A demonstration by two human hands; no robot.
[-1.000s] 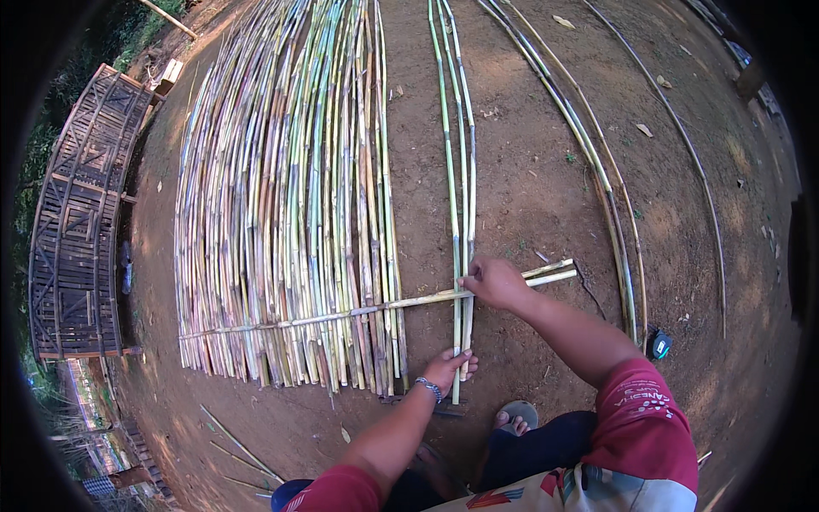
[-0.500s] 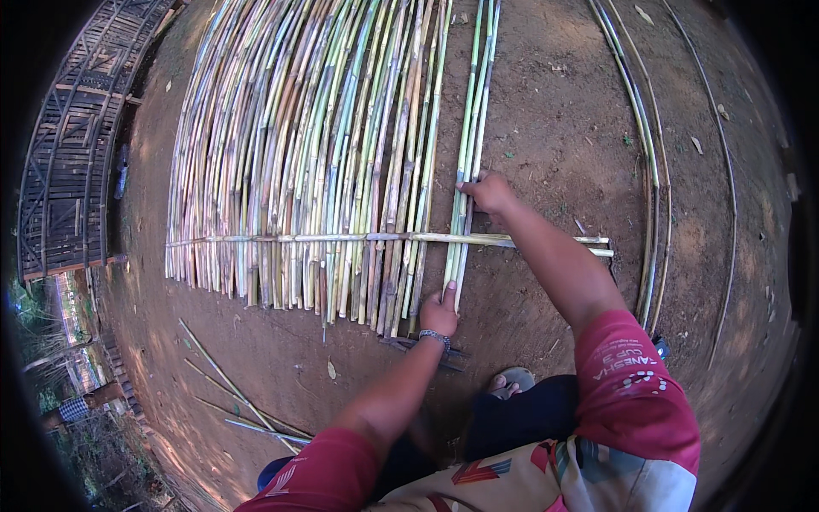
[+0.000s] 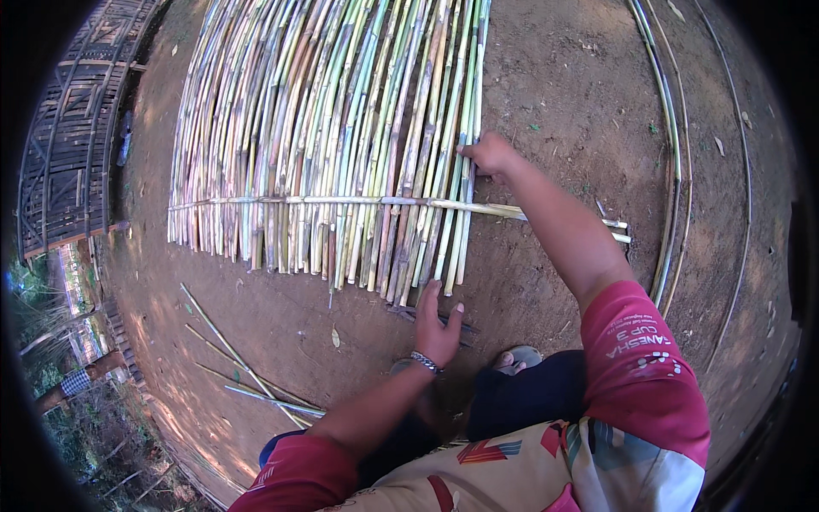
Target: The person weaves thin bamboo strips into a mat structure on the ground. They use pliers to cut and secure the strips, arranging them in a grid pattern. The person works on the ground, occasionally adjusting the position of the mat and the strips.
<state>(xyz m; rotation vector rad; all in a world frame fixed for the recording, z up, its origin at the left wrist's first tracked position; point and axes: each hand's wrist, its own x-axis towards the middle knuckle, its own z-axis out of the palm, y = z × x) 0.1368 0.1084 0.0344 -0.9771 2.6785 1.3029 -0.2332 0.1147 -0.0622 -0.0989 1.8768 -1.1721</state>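
Observation:
A wide row of thin green and tan bamboo poles (image 3: 341, 136) lies side by side on bare earth. Across its near part runs a crosswise bamboo pole (image 3: 299, 200), with a second crosswise pole end (image 3: 621, 237) showing at the right. My right hand (image 3: 492, 157) is closed on the rightmost bamboo pole (image 3: 478, 94), above the crosswise pole; part of the grip is hidden. By the near ends of the row, my left hand (image 3: 438, 334) is open with its thumb and fingers apart, holding nothing. A bracelet circles its wrist.
Long, thin poles (image 3: 676, 162) lie apart at the right. Several thin sticks (image 3: 247, 367) are scattered at the lower left. A slatted bamboo structure (image 3: 68, 145) stands at the far left. My sandalled foot (image 3: 517, 360) is just below the row.
The pair of poles at the right has moved left against the row. My left hand has let go of their near end and opened; my right hand keeps its grip. The view has shifted.

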